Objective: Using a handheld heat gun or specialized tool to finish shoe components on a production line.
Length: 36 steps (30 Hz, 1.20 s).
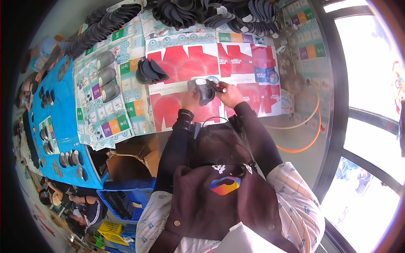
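Observation:
My left hand (190, 100) grips a dark grey curved piece (206, 93) with a pale inner patch, which looks like a shoe upper. Closed around a slim red-and-black handled tool (220, 87), my right hand (230, 97) sits against the right side of that piece. What kind of tool it is cannot be made out. Under both hands lie red-and-white printed sheets (185, 63). A small stack of similar dark pieces (151, 71) rests on them, to the left of my hands.
Three grey curved pieces (107, 76) lie farther left on patterned paper. Stacks of dark pieces (173, 14) line the far edge. An orange hose (310, 143) loops at the right, near a window frame (333, 122). A blue-covered table (67, 122), cardboard box (143, 158) and blue crate (143, 196) stand left.

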Each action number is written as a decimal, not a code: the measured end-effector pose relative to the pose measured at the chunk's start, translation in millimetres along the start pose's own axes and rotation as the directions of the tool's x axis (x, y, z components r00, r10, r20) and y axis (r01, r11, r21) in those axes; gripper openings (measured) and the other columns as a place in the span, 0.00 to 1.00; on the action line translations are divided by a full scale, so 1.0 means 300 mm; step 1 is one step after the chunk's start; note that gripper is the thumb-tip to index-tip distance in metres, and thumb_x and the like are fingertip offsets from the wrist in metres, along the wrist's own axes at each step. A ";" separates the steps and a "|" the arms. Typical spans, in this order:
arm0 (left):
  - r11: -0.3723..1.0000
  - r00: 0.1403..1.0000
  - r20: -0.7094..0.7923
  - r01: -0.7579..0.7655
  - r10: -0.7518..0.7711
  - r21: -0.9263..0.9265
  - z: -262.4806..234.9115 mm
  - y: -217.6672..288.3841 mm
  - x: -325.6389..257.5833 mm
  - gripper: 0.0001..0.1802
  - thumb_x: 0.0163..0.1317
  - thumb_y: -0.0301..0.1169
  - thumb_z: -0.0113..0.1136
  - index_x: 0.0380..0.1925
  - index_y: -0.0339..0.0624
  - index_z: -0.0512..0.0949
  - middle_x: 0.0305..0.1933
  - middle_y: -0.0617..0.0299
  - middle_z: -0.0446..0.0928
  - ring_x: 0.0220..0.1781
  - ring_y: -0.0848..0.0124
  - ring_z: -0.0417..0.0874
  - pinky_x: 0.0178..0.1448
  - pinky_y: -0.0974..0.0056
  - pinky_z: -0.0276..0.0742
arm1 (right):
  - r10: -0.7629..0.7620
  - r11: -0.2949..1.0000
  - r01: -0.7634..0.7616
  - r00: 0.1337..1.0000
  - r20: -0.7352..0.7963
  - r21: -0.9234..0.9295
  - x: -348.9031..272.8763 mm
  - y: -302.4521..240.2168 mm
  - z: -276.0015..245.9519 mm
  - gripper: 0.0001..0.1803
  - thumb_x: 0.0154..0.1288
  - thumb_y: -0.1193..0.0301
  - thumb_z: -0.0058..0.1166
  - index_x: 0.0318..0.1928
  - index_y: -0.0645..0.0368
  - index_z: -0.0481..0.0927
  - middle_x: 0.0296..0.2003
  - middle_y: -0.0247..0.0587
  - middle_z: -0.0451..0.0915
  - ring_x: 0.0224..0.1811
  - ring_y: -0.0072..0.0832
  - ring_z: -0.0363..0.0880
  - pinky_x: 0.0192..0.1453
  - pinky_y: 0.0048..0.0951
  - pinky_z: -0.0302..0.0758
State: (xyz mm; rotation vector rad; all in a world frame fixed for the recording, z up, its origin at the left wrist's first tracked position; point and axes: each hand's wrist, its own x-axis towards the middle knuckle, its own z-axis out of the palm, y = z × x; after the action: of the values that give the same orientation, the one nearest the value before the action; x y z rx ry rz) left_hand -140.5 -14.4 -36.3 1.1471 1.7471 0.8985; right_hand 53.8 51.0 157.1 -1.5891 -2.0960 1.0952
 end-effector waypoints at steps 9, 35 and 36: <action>0.999 0.999 0.040 0.032 -0.033 0.031 0.000 0.035 0.007 0.21 0.69 0.31 0.63 0.58 0.32 0.76 0.43 0.52 0.85 0.33 0.68 0.88 0.34 0.64 0.84 | 0.091 0.993 -0.086 0.994 0.064 -0.080 -0.037 0.039 -0.028 0.12 0.60 0.66 0.57 0.42 0.58 0.82 0.33 0.61 0.81 0.40 0.61 0.80 0.42 0.54 0.75; 0.868 0.911 0.226 0.402 -0.346 -0.292 -0.075 0.069 0.013 0.20 0.74 0.34 0.57 0.61 0.36 0.73 0.52 0.57 0.81 0.47 0.68 0.85 0.47 0.62 0.85 | 0.108 0.989 -0.116 0.990 0.092 0.089 -0.010 0.038 -0.056 0.21 0.58 0.59 0.59 0.46 0.60 0.85 0.39 0.62 0.84 0.45 0.58 0.83 0.52 0.49 0.79; 0.862 0.909 0.243 0.404 -0.339 -0.308 -0.069 0.076 0.017 0.20 0.74 0.34 0.57 0.61 0.36 0.73 0.52 0.57 0.81 0.47 0.68 0.86 0.46 0.62 0.85 | 0.113 0.989 -0.121 0.990 0.089 0.090 -0.011 0.053 -0.052 0.21 0.58 0.59 0.59 0.46 0.60 0.85 0.39 0.62 0.84 0.45 0.58 0.83 0.52 0.49 0.79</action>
State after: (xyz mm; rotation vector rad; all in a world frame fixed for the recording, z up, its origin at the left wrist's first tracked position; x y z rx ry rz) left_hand -152.9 -4.4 -9.2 0.6037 1.5099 0.7960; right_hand 75.8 55.8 156.7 -1.6661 -1.9906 1.3018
